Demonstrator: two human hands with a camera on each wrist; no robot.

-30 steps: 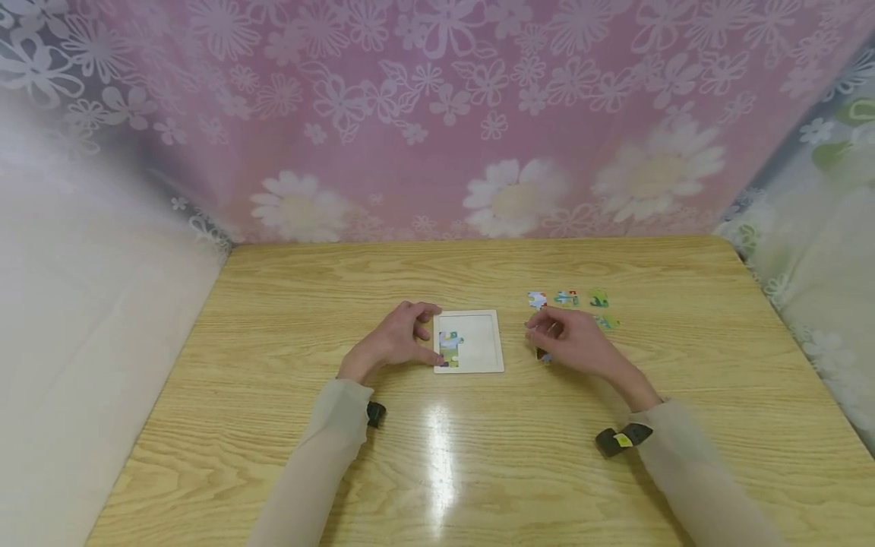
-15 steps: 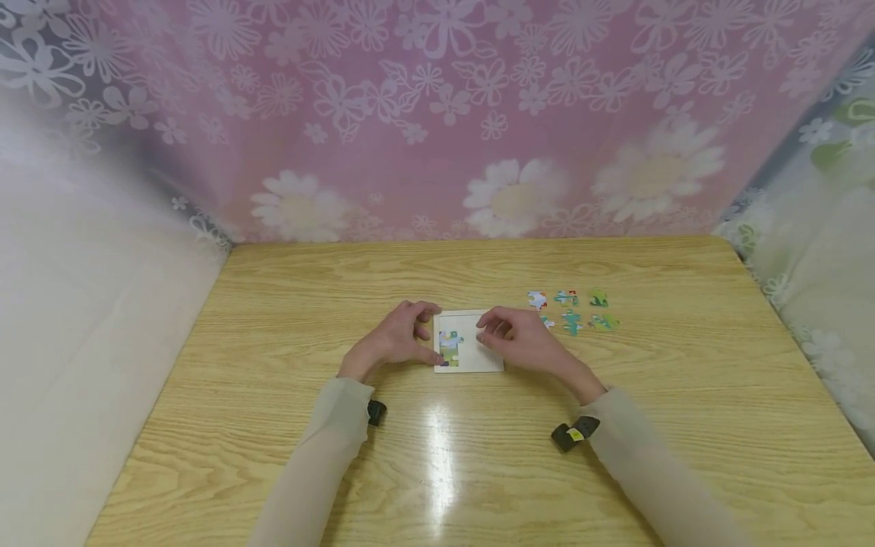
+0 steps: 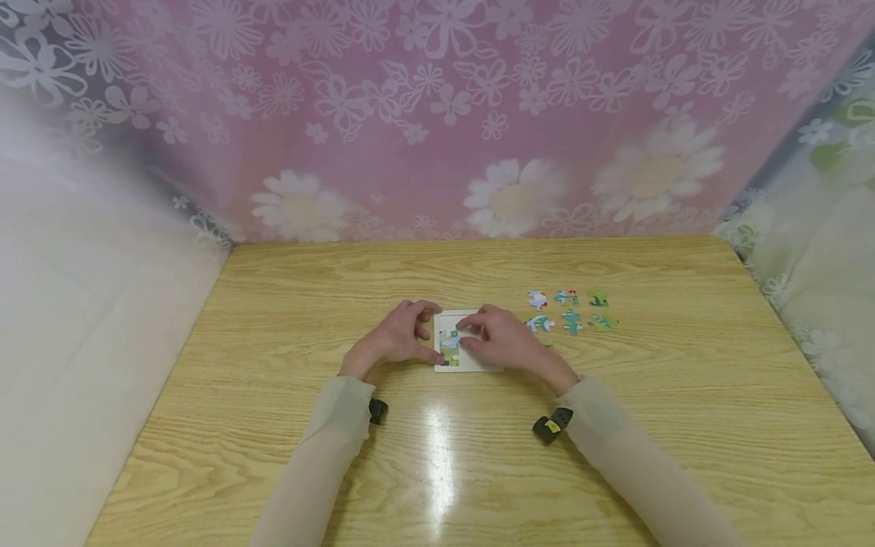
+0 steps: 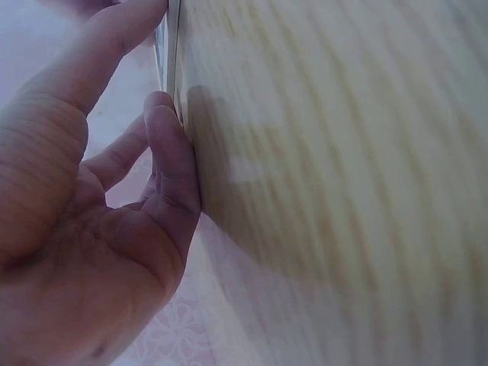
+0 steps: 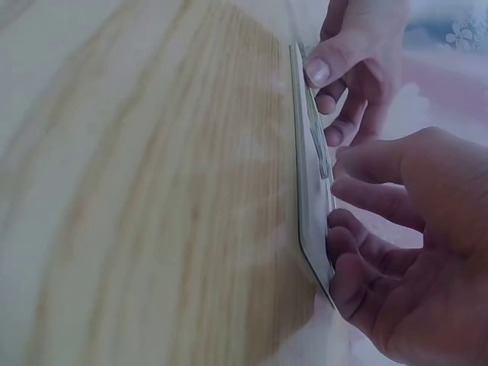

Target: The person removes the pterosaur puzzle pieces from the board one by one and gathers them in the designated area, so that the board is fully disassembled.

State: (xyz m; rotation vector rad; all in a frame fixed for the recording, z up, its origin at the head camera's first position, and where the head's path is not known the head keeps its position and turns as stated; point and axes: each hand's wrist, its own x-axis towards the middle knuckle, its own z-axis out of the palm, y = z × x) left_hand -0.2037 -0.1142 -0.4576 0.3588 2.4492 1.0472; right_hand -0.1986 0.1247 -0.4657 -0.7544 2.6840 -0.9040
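A white square puzzle tray [image 3: 481, 366] lies on the table, with joined puzzle pieces [image 3: 448, 355] along its left side. My left hand [image 3: 393, 334] holds the tray's left edge, thumb at the near corner and forefinger at the far one. Over the middle of the tray, my right hand [image 3: 506, 338] pinches at the right side of the joined pieces; the puzzle piece at its fingertips is mostly hidden. In the right wrist view, the thumb and forefinger of the right hand [image 5: 427, 229] meet at the edge of a thin piece [image 5: 320, 152], other fingers curled by the tray rim.
Several loose puzzle pieces [image 3: 572, 322] lie in rows right of the tray, one green piece [image 3: 546, 343] partly behind the right hand. The wooden table [image 3: 273, 304] ends at a pink flowered curtain [image 3: 410, 182]. Pale cloth [image 3: 89, 319] hangs at the left side.
My right hand has moved left from the loose pieces to over the tray, up to the joined pieces. My left hand has stayed at the tray's left edge.
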